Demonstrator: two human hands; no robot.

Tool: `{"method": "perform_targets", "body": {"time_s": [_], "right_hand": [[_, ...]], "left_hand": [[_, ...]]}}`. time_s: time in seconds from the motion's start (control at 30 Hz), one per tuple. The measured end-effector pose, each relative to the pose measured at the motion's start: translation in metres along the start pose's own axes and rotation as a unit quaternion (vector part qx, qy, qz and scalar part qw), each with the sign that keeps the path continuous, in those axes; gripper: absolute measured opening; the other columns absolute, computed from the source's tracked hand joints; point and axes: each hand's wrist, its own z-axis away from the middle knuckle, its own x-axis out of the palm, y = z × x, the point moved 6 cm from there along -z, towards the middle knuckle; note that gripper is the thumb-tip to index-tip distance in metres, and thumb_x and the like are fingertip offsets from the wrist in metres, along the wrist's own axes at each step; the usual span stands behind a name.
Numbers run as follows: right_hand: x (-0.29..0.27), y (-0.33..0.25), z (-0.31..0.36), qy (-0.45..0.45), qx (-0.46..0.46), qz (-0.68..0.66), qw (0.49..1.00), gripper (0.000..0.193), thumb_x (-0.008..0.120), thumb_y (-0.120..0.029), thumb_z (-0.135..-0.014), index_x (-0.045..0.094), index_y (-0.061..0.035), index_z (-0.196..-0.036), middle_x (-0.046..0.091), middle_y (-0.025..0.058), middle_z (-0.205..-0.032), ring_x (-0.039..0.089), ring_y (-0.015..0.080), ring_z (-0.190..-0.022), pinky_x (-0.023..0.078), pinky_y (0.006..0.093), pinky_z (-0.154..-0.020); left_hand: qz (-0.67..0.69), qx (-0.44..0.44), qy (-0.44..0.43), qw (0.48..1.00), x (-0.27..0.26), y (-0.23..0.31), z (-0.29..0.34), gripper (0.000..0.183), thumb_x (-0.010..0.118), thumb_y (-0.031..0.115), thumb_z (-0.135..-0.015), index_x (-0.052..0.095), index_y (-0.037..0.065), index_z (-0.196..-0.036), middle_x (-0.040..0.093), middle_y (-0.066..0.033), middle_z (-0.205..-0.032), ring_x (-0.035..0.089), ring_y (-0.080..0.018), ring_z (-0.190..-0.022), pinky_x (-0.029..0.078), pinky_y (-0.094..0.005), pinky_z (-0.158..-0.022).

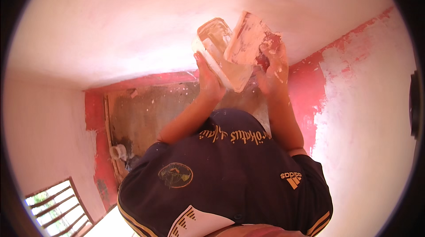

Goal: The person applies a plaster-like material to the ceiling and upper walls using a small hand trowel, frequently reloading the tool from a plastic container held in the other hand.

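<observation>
My left hand [210, 79] is closed around the near left side of a rectangular pale plastic tub [208, 55]. Wet-looking whitish putty coats the tub's inside. In my right hand [275, 69] is a wide flat putty scraper [248, 38], its face smeared with the same pale putty and showing dark red patches near the grip. The scraper is tilted over the tub's right side and hides part of the opening. Specks of putty dot my right hand and forearm.
A pale, smoothed wall [146, 29] rises ahead, with a red band [164, 78] along its foot. Another wall with patchy white coating [367, 91] stands at right. The brown floor [150, 108] is spattered. A white round container [118, 152] and a barred window [59, 208] are at left.
</observation>
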Motion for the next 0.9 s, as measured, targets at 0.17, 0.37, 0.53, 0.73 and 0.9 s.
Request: {"method": "perform_targets", "body": {"time_s": [0.17,0.37,0.53,0.73,0.9], "right_hand": [[-0.037,-0.026,-0.007,0.014,-0.003,-0.082,0.997,0.038,0.059,-0.005,-0.093,0.053,-0.0108,-0.130,0.062,0.0020,-0.109,0.061,0.0125,-0.098,0.052,0.0268,-0.077],[-0.109,-0.044,-0.026,0.056,-0.015,-0.122,0.991,0.034,0.058,-0.005,-0.094,0.051,-0.0123,-0.127,0.061,0.0019,-0.105,0.060,0.0132,-0.089,0.051,0.0277,-0.073],[-0.154,-0.058,-0.056,0.024,-0.044,-0.135,0.990,0.037,0.058,-0.008,-0.096,0.053,-0.0152,-0.131,0.062,0.0003,-0.105,0.060,0.0116,-0.089,0.049,0.0268,-0.071],[-0.193,-0.182,-0.120,0.071,-0.262,-0.105,0.957,0.037,0.059,-0.016,-0.100,0.053,-0.0097,-0.137,0.063,0.0005,-0.112,0.060,0.0116,-0.092,0.049,0.0263,-0.071],[-0.247,-0.346,-0.214,0.087,-0.409,-0.076,0.905,0.027,0.064,-0.016,-0.098,0.061,-0.0082,-0.123,0.063,0.0000,-0.095,0.058,0.0114,-0.082,0.048,0.0278,-0.068]], "left_hand": [[-0.009,-0.041,-0.005,0.999,0.044,-0.052,-0.013,0.078,0.028,0.068,-0.102,0.028,0.012,-0.156,0.043,-0.0107,-0.152,0.044,-0.0285,-0.139,0.037,-0.0446,-0.116],[0.004,-0.057,-0.036,0.998,0.063,-0.110,-0.016,0.073,0.029,0.066,-0.103,0.031,0.015,-0.155,0.045,-0.0083,-0.150,0.046,-0.0266,-0.137,0.037,-0.0424,-0.116],[0.037,-0.096,-0.008,0.995,0.057,-0.145,-0.018,0.073,0.027,0.071,-0.100,0.036,0.020,-0.152,0.049,-0.0035,-0.146,0.049,-0.0260,-0.134,0.042,-0.0473,-0.112],[0.064,-0.080,-0.006,0.995,0.033,-0.162,-0.035,0.076,0.023,0.074,-0.099,0.040,0.019,-0.149,0.052,-0.0052,-0.142,0.052,-0.0279,-0.130,0.044,-0.0498,-0.108],[0.076,-0.061,-0.043,0.994,0.006,-0.178,-0.051,0.076,0.024,0.073,-0.099,0.037,0.019,-0.152,0.049,-0.0069,-0.146,0.050,-0.0302,-0.133,0.042,-0.0502,-0.111]]}}
